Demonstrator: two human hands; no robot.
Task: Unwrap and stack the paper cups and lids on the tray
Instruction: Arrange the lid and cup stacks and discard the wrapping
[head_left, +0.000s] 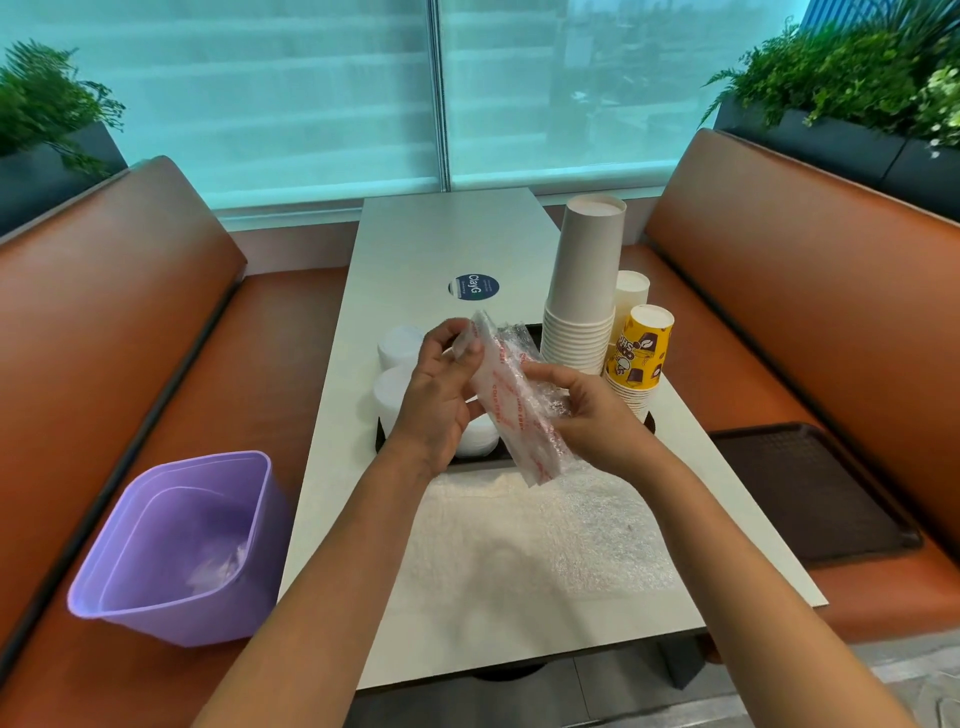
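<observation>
Booth seats either side, white table (452, 234) down the middle. On the left seat sits a purple bin (171, 545) with some clear plastic already in it, and a spare dark tray (810, 488) lies on the right seat. A sheet of bubble wrap (561, 525) is spread over the table's near end.

The working tray (480, 457) is mid-table, mostly hidden. At its right edge stands a tall stack of white cups (584, 291), a yellow stack (636, 358) just beside it and a smaller white stack (631, 291) behind. White lids (397, 348) pile up along its left edge.

Both hands are up over the tray, clamped on a long clear wrapper (511, 395) with red print. The left hand (441, 395) pinches the top end, the right hand (592, 415) grips lower down. Can't tell if anything's still inside it.

What could go sideways: that tall stack is right next to the right hand, so a hard tug could swing an elbow or the wrapper into it and topple it. If there's stuff still inside, ripping it open could spill it off the tray.
</observation>
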